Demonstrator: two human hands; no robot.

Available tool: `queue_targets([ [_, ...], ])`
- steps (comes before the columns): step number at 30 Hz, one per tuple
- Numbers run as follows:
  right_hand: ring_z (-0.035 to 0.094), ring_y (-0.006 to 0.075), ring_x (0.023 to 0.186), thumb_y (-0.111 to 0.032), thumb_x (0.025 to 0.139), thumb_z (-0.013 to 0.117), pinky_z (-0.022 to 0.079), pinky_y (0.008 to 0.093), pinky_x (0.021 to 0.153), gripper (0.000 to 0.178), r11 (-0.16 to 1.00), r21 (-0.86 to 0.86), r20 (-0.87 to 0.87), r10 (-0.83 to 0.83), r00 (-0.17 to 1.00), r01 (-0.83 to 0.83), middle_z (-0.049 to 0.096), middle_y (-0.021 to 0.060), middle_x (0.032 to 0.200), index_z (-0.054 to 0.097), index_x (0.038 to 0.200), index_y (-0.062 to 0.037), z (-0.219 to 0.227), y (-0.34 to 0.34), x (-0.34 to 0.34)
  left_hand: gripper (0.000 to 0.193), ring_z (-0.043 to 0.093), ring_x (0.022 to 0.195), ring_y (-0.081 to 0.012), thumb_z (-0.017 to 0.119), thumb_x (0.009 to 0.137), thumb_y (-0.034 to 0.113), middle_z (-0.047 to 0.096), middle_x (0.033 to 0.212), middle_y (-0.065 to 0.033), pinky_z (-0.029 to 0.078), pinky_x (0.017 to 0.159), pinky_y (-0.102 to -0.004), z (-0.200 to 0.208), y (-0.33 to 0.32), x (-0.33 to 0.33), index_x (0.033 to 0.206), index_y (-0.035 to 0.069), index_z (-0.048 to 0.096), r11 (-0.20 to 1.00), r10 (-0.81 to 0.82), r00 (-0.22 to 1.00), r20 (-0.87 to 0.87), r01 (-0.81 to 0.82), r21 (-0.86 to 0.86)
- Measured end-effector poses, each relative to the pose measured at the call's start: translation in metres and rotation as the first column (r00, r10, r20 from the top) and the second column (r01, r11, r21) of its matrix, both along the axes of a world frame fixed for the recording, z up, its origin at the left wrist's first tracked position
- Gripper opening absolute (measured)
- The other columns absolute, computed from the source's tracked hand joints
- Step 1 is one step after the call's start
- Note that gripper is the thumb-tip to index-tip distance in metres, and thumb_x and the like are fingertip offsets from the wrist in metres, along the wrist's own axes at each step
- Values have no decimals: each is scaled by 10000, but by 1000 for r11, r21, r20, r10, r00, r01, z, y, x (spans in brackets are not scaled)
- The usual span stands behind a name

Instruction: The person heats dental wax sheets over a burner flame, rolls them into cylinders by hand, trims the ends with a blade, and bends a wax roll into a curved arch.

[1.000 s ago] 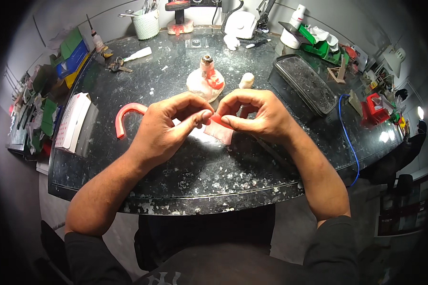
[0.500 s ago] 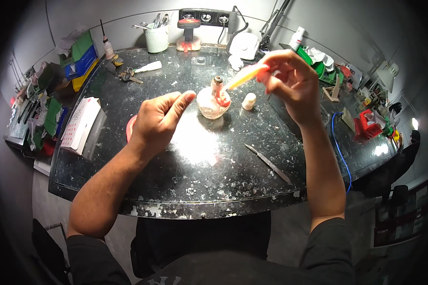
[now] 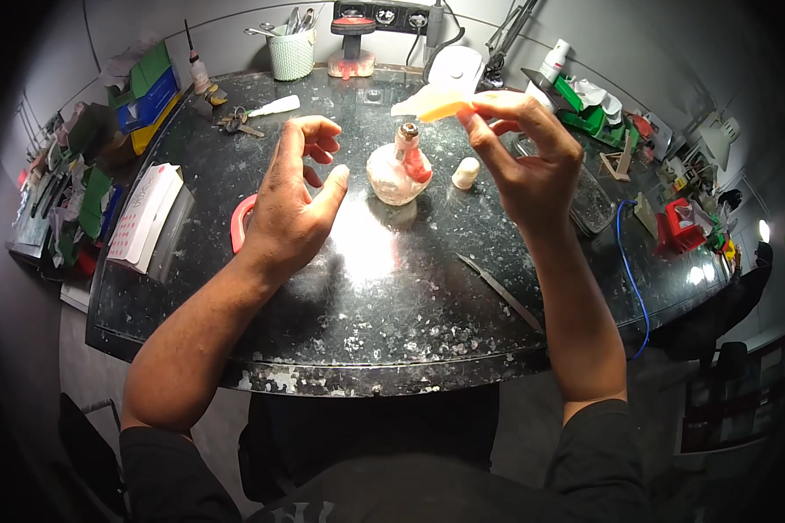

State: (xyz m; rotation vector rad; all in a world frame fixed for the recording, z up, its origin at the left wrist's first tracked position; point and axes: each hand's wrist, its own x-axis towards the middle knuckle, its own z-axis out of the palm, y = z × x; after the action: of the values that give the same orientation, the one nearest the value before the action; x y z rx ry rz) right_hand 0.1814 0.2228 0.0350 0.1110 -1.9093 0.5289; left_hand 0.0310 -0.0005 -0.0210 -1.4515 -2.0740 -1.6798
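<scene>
Above and to the right of the glass spirit lamp (image 3: 392, 181), my right hand (image 3: 528, 157) pinches a slim, translucent orange-yellow piece (image 3: 443, 108) between thumb and fingertips. The piece points left, and its exact kind is hard to make out in the glare. The lamp stands upright, with a metal wick holder on top and red residue on its side. A small whitish cap (image 3: 466, 173) is to its right. My left hand (image 3: 301, 196) hovers left of the lamp, empty, its fingers loosely curled and apart from the thumb. Partly behind it lies a red curved object (image 3: 241, 225).
A thin metal carving knife (image 3: 501, 294) lies at the front right of the black bench (image 3: 384, 322). A white box (image 3: 146, 216) sits at left. A cup of tools (image 3: 291, 54) stands at the back, near a white squeeze tube (image 3: 275, 106). A blue cable (image 3: 626, 270) runs along the right.
My right hand has lifted the orange-yellow piece up and away from beside the lamp's neck. My left hand has opened from a closed fist with the thumb out.
</scene>
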Motion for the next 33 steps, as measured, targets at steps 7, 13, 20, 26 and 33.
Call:
queue_targets([
  [7,787,198,920,-62,848,885,663,323,811,207,978,197,-6,-62,998,62,814,82,1006,839,1050,-71,1,-3,2,361,622,1140,-164,752,984,85,648,1247,-54,502,956,-330,3,-2,3,1322,84,625,999,-7,998,-55,4,-43],
  [13,785,194,914,-60,844,884,656,317,802,209,982,177,1,-65,998,64,816,79,1002,843,1047,-80,-1,-1,2,342,633,1149,-168,757,986,93,658,1256,-55,508,957,-334,3,-3,4,1310,90,647,998,-10,997,-79,6,-60],
  [20,779,192,893,-71,843,877,643,312,785,197,983,171,7,-67,998,65,817,77,984,844,1037,-77,-2,4,3,340,631,1153,-166,764,987,102,657,1257,-51,508,954,-325,3,-2,2,1308,90,651,998,-17,997,-77,12,-61],
  [26,777,192,883,-79,841,883,640,313,782,196,985,163,-1,-58,998,57,816,79,981,845,1033,-77,0,3,4,331,630,1150,-166,760,990,103,659,1244,-52,507,949,-323,3,-2,2,1302,84,651,998,-21,997,-74,17,-60],
  [33,777,190,879,-60,860,877,625,312,781,172,989,143,23,-42,999,38,819,81,981,845,1027,-83,-4,0,-2,325,630,1150,-167,756,990,101,660,1237,-52,507,947,-324,3,-2,3,1297,85,653,997,-26,997,-74,21,-70],
])
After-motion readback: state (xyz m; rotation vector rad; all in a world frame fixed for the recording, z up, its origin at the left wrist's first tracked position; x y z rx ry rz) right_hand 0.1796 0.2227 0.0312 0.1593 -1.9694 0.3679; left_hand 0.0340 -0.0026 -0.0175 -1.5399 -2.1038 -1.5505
